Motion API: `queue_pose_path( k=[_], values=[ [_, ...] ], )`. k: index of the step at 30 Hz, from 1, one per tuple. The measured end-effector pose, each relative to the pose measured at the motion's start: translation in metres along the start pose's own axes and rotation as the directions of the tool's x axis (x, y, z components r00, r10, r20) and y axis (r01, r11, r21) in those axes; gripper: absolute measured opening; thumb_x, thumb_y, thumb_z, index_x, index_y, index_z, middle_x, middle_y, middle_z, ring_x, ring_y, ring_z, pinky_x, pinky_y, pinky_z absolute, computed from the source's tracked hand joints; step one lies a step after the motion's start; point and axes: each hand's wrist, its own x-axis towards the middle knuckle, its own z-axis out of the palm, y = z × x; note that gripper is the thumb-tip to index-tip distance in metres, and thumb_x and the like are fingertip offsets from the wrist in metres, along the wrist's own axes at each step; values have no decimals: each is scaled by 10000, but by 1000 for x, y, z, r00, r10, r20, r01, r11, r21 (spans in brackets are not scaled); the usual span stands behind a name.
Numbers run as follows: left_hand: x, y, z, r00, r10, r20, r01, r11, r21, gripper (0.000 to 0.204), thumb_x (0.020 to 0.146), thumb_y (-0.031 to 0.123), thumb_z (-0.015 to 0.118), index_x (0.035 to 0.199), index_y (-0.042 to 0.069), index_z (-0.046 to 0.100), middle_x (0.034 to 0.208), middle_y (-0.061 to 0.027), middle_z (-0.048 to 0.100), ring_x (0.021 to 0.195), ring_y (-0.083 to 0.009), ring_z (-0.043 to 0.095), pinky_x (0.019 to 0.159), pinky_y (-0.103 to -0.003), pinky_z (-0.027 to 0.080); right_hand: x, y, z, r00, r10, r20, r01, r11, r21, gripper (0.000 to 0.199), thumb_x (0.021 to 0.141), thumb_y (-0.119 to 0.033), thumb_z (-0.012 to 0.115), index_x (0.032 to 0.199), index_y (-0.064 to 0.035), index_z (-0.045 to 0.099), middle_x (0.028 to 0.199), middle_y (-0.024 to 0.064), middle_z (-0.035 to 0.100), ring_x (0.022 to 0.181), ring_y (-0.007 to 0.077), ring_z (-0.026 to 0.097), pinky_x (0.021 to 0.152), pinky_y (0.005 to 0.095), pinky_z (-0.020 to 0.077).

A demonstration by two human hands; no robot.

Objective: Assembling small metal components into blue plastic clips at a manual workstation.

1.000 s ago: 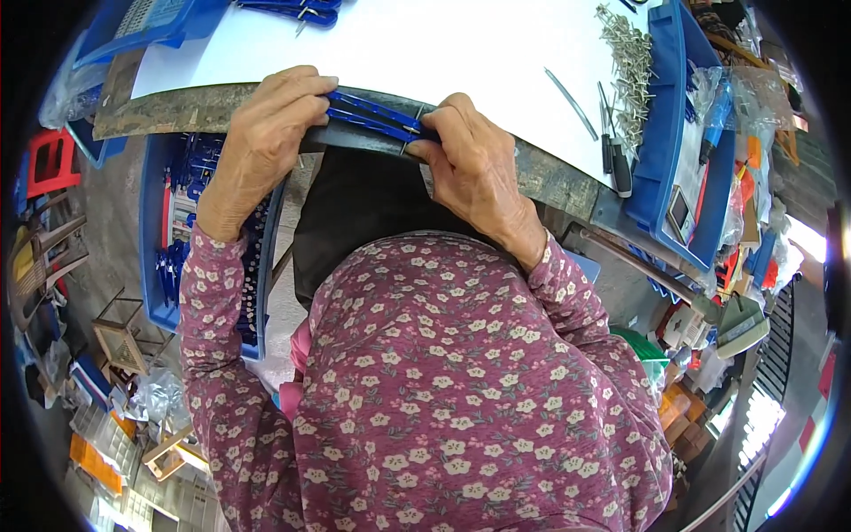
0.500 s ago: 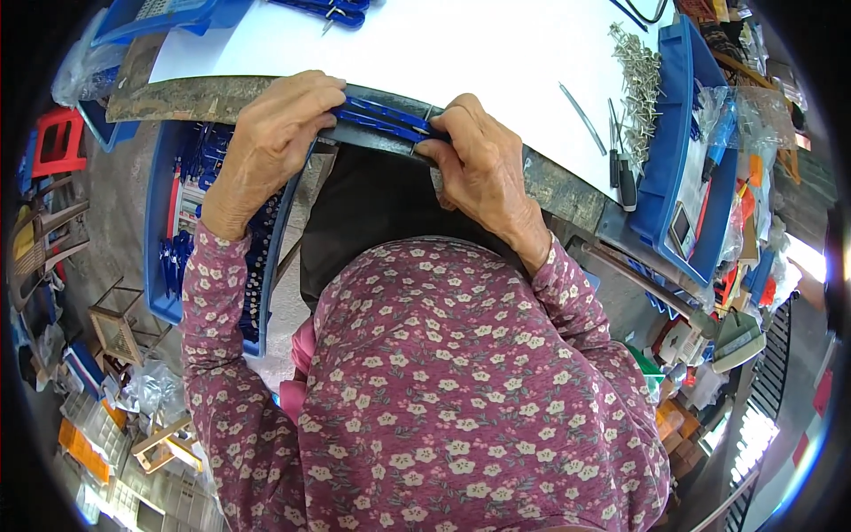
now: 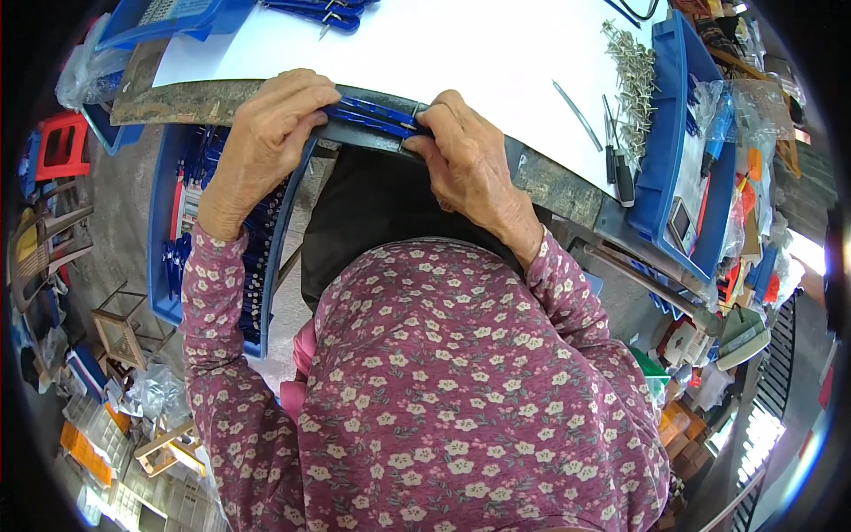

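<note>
Between my two hands, at the near edge of the table, lies a long slim blue piece (image 3: 377,115) with two parallel arms and a little bare metal at its right end. The fingers of my left hand (image 3: 270,133) are closed in a pinch on its left end. My right hand (image 3: 474,151) grips the other end between thumb and fingers, beside a thin metal pin (image 3: 417,108). The fingertips hide both ends of the piece. Similar blue pieces (image 3: 332,12) lie farther off on the white work surface (image 3: 461,49).
Right of my hands lie a metal rod (image 3: 576,115), a black-handled screwdriver (image 3: 624,182) and a heap of small metal pins (image 3: 634,80), beside a blue tray (image 3: 656,182). Below the table's left part stands a blue crate (image 3: 160,266) holding more blue pieces. A red stool (image 3: 62,146) stands far left.
Both hands have shifted slightly left with the blue piece still between them. The right fingers have moved a little along its right end.
</note>
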Motion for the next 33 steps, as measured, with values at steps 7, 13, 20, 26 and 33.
queue_pose_path(
  k=[7,13,20,26,33],
  values=[
    [11,13,2,993,19,120,-28,997,72,284,701,-46,591,981,1,577,918,-118,595,868,-280,547,772,-379,425,-1,2,-6,999,8,35,-9,1000,23,225,726,-15,656,903,5,519,822,107,495,685,244,534,578,331,434],
    [7,35,-3,926,-217,307,202,976,80,198,704,12,602,894,-20,555,826,-145,590,721,-293,556,677,-375,436,-2,8,-7,999,0,51,-4,997,77,269,739,-13,647,984,-5,537,871,100,503,695,233,540,581,327,440],
    [-11,47,6,598,-584,549,801,454,-389,175,725,58,600,870,-6,526,613,-142,547,552,-282,536,552,-308,415,-5,13,-6,997,-20,77,13,996,91,354,736,12,643,1071,-42,544,900,90,510,711,215,544,580,312,448],
    [-17,48,9,891,-426,156,438,898,-46,187,746,54,613,924,35,559,762,-110,573,664,-237,570,582,-309,424,1,12,-6,989,-90,120,91,996,-4,335,721,-1,655,1031,-30,532,919,94,505,739,222,546,601,316,468],
    [-10,28,14,999,19,-51,6,897,443,229,731,69,633,958,77,604,903,-45,574,903,-211,551,749,-341,403,-4,5,2,990,-126,60,132,985,-110,307,724,-43,661,986,8,507,917,113,494,762,242,541,613,328,470]
  ],
)
